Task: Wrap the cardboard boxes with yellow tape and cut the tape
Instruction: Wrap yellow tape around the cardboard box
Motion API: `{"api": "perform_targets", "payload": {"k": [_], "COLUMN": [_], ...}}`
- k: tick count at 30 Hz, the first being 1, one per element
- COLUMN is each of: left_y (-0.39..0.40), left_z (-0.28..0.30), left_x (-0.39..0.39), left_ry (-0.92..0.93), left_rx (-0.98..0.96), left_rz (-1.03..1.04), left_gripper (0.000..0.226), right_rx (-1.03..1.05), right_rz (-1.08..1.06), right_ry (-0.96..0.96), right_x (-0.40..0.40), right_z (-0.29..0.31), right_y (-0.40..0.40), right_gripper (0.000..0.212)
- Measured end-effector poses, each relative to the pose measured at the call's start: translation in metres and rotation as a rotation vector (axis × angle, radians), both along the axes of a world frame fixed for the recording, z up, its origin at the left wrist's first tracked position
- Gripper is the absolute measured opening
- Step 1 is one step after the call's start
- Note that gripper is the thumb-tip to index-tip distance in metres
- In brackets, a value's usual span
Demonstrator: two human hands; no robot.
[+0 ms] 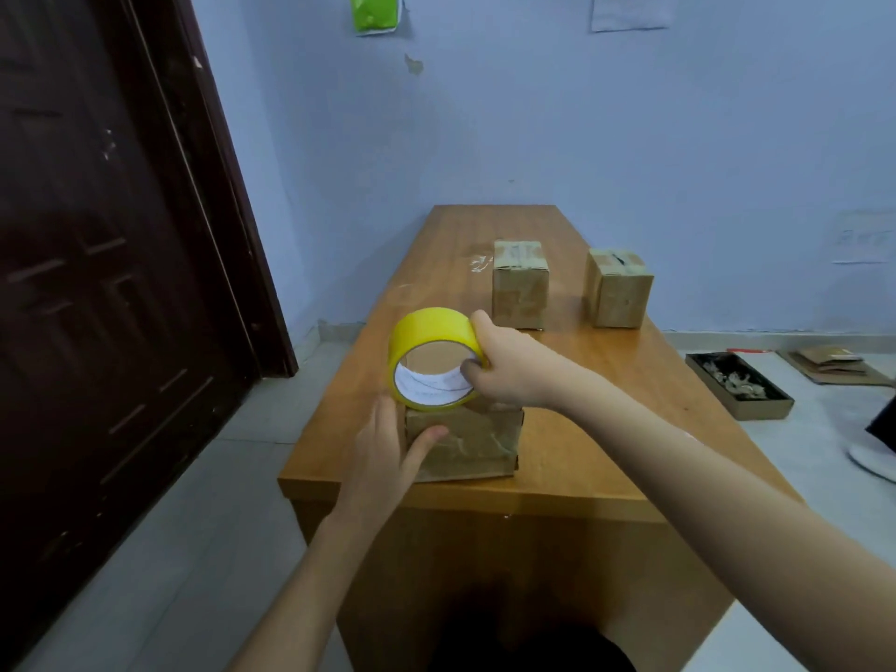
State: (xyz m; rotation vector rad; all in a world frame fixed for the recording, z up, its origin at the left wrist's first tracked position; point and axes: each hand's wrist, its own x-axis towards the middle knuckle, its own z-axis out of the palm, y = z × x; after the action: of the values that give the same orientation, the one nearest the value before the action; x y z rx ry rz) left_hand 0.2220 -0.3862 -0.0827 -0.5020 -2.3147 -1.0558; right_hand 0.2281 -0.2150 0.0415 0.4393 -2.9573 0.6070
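wooden table (582,443): hands, yellow tape (434,356), box (465,441)

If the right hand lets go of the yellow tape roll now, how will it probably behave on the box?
The yellow tape roll stands on its curved edge on the near cardboard box, so it would probably roll off. Its wide hollow core suggests it is fairly light. The right hand hooks a finger inside the core, which looks like a secure grip.

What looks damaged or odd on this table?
The near cardboard box under the hands is crumpled and dented on its front face. A whitish scuff marks the table left of the two far boxes. Nothing is spilled.
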Motion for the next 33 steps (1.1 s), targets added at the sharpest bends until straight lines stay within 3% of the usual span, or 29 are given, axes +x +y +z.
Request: {"api": "perform_targets", "payload": {"k": [3,7,12,18,22,27,33], "left_y": [-0.001,-0.006,-0.004,0.02,0.022,0.026,0.031], "left_z": [-0.004,-0.002,0.007,0.02,0.014,0.015,0.017], "left_x": [-0.004,-0.009,-0.004,0.016,0.011,0.008,0.011], "left_ry": [0.04,0.128,0.213,0.206,0.218,0.255,0.3], "left_rx": [0.024,-0.064,-0.232,-0.382,-0.388,-0.377,-0.383], "left_rz": [-0.042,-0.154,-0.049,0.095,0.125,0.115,0.135], "left_gripper": [0.074,0.061,0.057,0.069,0.06,0.055,0.056], "right_rx": [-0.081,-0.407,-0.349,-0.314,-0.322,-0.102,-0.297], "right_rz": [0.054,-0.044,-0.106,-0.093,-0.066,-0.045,-0.064], "right_ry": [-0.118,-0.239,-0.033,-0.006,-0.046,-0.059,-0.114], "right_x": [-0.007,-0.007,-0.009,-0.017,-0.02,-0.025,-0.019], "right_z": [0.016,0.014,-0.008,-0.019,-0.017,0.015,0.033], "right_y": [0.009,0.035,0.037,0.041,0.045,0.052,0.079], "right_gripper": [0.019,0.022,0.016,0.02,0.016,0.026,0.021]}}
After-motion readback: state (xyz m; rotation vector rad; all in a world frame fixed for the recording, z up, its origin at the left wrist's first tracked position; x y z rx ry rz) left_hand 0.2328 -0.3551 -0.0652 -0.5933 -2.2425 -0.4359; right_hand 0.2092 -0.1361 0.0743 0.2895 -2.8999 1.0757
